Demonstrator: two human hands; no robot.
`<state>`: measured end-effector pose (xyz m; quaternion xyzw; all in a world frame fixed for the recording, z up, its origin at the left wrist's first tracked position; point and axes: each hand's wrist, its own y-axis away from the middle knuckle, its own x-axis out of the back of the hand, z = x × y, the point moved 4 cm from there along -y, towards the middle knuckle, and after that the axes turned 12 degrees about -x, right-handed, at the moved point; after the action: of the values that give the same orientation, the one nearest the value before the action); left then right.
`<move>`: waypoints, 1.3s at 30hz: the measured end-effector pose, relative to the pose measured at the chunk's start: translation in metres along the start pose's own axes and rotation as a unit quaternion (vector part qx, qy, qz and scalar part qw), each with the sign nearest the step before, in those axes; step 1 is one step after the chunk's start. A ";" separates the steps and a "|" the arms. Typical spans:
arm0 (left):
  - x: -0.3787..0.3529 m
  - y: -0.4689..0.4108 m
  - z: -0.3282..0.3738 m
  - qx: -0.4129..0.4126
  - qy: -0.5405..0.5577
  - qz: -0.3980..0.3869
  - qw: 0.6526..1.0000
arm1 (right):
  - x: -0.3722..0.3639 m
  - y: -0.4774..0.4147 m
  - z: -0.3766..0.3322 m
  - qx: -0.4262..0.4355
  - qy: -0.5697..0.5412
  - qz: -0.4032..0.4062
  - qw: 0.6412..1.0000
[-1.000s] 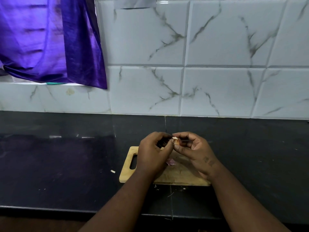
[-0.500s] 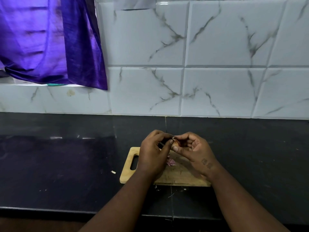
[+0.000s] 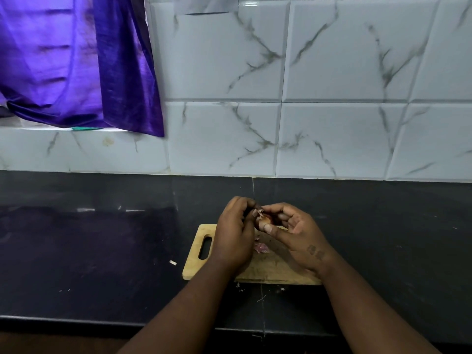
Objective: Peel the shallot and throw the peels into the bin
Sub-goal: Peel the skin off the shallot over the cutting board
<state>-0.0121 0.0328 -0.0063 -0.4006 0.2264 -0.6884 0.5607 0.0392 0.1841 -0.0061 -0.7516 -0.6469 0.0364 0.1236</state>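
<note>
A small reddish-brown shallot (image 3: 264, 221) is held above the wooden cutting board (image 3: 196, 267). My right hand (image 3: 296, 236) grips it, thumb pressed on its lower side and fingers curled behind. My left hand (image 3: 236, 233) has its fingertips curled at the shallot's top end, where a pale bit of skin sticks up. A pinkish peel scrap (image 3: 260, 247) lies on the board under my hands. No bin is in view.
The board lies on a black countertop (image 3: 102, 246) against a white marble-pattern tiled wall (image 3: 332, 139). Purple cloth (image 3: 76, 62) hangs at the upper left. A small white scrap (image 3: 173, 262) and tiny peel bits (image 3: 238, 286) lie on the counter near the board.
Both hands have stayed over the board. The shallot has turned in my fingers, so more of its reddish skin shows, and my right thumb has slid onto its lower side.
</note>
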 end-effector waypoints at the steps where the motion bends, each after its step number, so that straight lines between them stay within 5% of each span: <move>1: 0.000 0.000 -0.001 0.014 0.024 0.007 1.000 | 0.000 0.000 0.000 -0.006 -0.003 0.002 1.000; 6: 0.000 0.000 0.001 0.036 0.090 0.004 0.995 | 0.004 -0.004 0.004 -0.024 -0.026 0.031 0.999; 25: 0.008 0.001 0.010 -0.080 -0.045 0.012 0.996 | 0.003 0.001 0.001 -0.003 0.065 0.004 0.998; 29: 0.006 0.003 -0.003 0.051 0.055 0.048 0.996 | 0.001 0.003 -0.002 0.009 0.132 0.028 0.991; 34: 0.004 0.004 -0.013 0.161 0.255 0.093 0.949 | -0.007 0.004 -0.010 0.080 0.303 0.115 0.943; 39: 0.014 0.001 -0.021 0.238 0.314 0.166 0.904 | -0.026 0.010 -0.012 0.160 0.385 0.068 0.906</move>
<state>-0.0294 0.0161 -0.0153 0.0247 0.2837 -0.7089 0.6453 0.0474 0.1558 0.0004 -0.7194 -0.4821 -0.1446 0.4787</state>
